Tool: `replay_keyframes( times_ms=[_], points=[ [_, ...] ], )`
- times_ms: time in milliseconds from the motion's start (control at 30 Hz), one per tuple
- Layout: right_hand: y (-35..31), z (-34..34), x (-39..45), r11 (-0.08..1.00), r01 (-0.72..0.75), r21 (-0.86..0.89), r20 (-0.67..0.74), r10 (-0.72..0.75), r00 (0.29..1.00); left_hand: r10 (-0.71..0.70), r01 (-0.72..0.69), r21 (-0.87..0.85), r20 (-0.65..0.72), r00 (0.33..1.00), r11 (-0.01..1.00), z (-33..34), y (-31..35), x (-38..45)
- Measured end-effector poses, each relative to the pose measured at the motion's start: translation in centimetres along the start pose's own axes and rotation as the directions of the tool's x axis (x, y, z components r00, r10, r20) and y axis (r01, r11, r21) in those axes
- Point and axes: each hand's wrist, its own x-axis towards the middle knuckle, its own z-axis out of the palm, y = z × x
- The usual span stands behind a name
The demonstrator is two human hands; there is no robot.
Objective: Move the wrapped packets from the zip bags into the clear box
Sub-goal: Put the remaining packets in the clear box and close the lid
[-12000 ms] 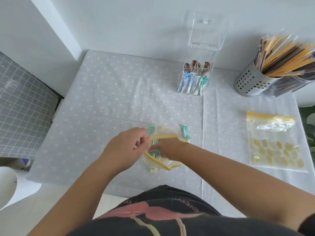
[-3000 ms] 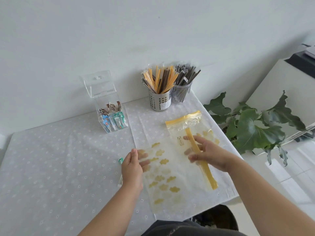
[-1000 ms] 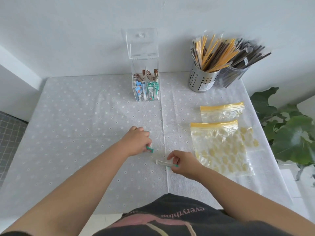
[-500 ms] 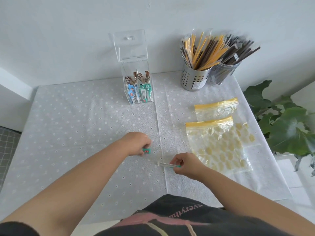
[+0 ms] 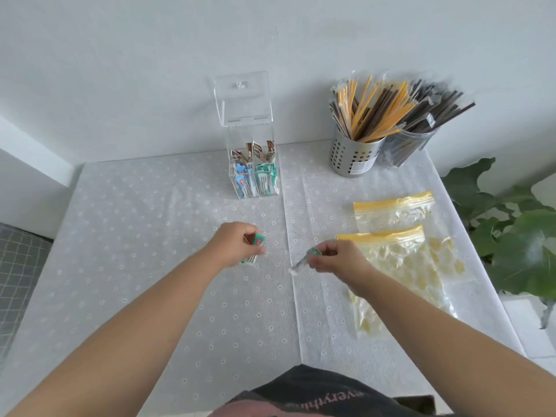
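My left hand is closed around a green-and-white wrapped packet, lifted slightly off the tablecloth at centre. A second green-tipped packet hangs tilted from my right hand, its lower end near the cloth. The clear box stands at the back centre with its lid flipped up, holding blue, green and brown packets upright in its compartments. Two zip bags with yellow strips lie flat to the right: the near one overlaps the far one. Both look flat, with no packets visible inside.
A perforated metal cup of yellow and brown wrapped sticks and a clear cup of dark sticks stand at the back right. A leafy plant sits past the table's right edge. The white dotted tablecloth covers the table.
Both hands have lifted their packets off the cloth. The right hand's packet now tilts downward instead of lying flat. The camera view shifted slightly.
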Motion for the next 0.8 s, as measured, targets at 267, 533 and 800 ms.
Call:
replay_keyframes(
  times_ms=[267,533,800],
  points=[
    [-13.3,-1.6,7.5,0.950,0.305,-0.061,-0.258,-0.310,0.915,0.108,-0.183,-0.122,-0.463,0.880,0.975,-8.3,5.7,4.2],
    [-17.1,0.9,13.3,0.890,0.322,-0.323,-0.265,-0.411,0.872,0.179,-0.191,0.018,-0.450,0.875,0.981,-10.1,7.1,9.4],
    [-17.0,2.2,15.3,0.776,0.264,-0.573,-0.174,-0.430,0.886,0.182,-0.117,0.260,-0.238,0.954,0.958,-8.9,6.5,11.3]
  ],
)
